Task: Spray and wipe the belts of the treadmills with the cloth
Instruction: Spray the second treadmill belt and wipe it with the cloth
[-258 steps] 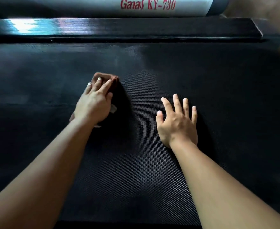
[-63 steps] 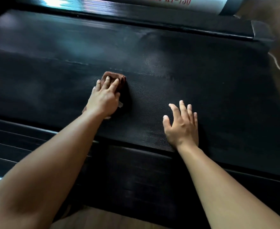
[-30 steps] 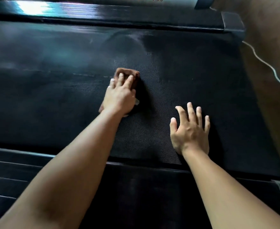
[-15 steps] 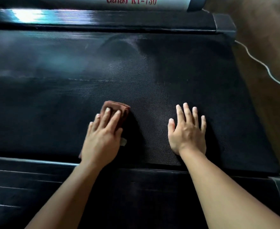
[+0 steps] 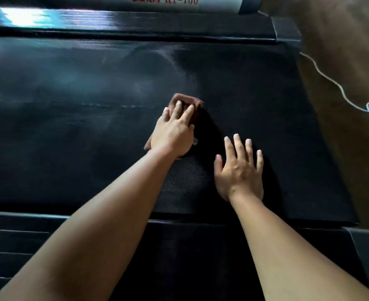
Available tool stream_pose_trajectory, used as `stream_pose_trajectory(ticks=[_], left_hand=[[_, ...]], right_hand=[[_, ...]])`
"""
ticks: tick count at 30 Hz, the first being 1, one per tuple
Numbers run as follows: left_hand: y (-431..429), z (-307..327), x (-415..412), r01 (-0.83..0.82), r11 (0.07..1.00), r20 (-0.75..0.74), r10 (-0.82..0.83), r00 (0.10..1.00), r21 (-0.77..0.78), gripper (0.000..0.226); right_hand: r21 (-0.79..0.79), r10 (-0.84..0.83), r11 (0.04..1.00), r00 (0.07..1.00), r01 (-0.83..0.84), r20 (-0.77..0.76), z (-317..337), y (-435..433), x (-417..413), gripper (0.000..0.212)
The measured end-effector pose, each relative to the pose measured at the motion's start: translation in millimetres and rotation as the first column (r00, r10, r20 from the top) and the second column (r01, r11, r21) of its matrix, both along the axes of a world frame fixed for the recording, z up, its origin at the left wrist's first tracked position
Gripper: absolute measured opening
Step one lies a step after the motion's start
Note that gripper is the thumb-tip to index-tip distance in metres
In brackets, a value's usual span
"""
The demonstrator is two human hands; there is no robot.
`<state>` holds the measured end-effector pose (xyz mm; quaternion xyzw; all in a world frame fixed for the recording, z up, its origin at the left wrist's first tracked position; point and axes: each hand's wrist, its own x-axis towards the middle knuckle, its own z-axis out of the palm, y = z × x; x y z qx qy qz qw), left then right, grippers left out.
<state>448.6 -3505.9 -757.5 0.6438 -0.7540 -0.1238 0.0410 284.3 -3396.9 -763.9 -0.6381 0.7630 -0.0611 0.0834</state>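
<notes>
- right now i see my left hand (image 5: pixel 172 133) pressed palm-down on the cloth (image 5: pixel 189 101), fingers stretched forward over it and flattening it onto the belt (image 5: pixel 70 135).
- the cloth is a reddish-brown folded pad, near the middle of the belt; its far edge peeks out beyond my fingertips, and a small sliver of it shows at the left of my wrist.
- a pale bit, maybe a tag, sticks out at the right side of that hand; i cannot tell what it is.
- my right hand (image 5: pixel 239 170) lies flat and empty on the belt, fingers spread wide, just right of and nearer than the left hand, not touching the cloth.
- the belt is black with a fine woven texture, and hazy, greyish smears run across its far and left parts.
- a thin pale line crosses the belt leftward from the cloth.
- beyond the belt's far edge sits a glossy black side rail (image 5: pixel 135 22), and past it a white tube (image 5: pixel 218 6) with red lettering, partly cut off.
- a dark near rail (image 5: pixel 16 235) runs under my forearms.
- on the right, a white cord (image 5: pixel 335 83) snakes over the brown floor (image 5: pixel 348 40) and ends in a loop.
</notes>
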Motion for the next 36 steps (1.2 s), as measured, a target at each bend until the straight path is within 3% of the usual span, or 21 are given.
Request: stream_pose_trajectory(ticks=[3,6,11,22,26,30,36], left_hand=[[28.3,-12.5,-4.8,0.092,0.996,0.004,-0.092,0.996,0.011,0.067],[81.8,-2.8,-1.1,0.108,0.994,-0.085,-0.105,0.991,0.026,0.062],[149.1,5.7,41.9,-0.023,1.000,-0.052,0.024,0.998,0.019,0.060],[56.1,5.8,52.3,-0.275,0.960,-0.017,0.276,0.961,0.053,0.061],[23.4,4.2,11.3,-0.117,0.991,-0.009,0.118,0.993,0.064,0.064],[45.0,-3.0,-5.4,0.041,0.999,-0.049,-0.040,0.998,0.011,0.064],[122.8,10.8,27.1,0.038,0.999,-0.077,-0.036,0.996,0.031,0.062]], right_hand=[[-0.003,-0.003,1.000,1.000,0.003,0.003,-0.4,-1.6,-0.2,0.058],[-0.005,-0.012,1.000,1.000,0.013,0.011,0.2,-1.0,-0.4,0.058],[-0.027,-0.016,0.999,1.000,0.017,0.012,0.5,-0.1,0.7,0.057],[-0.025,-0.017,1.000,1.000,0.018,0.022,0.1,0.2,-0.2,0.057],[-0.012,-0.010,1.000,1.000,0.011,0.030,-0.3,0.1,-0.6,0.056],[-0.023,-0.001,1.000,0.998,0.002,0.056,0.4,0.0,-2.3,0.055],[-0.054,0.042,0.998,0.990,-0.035,0.135,8.0,5.6,-9.9,0.052]])
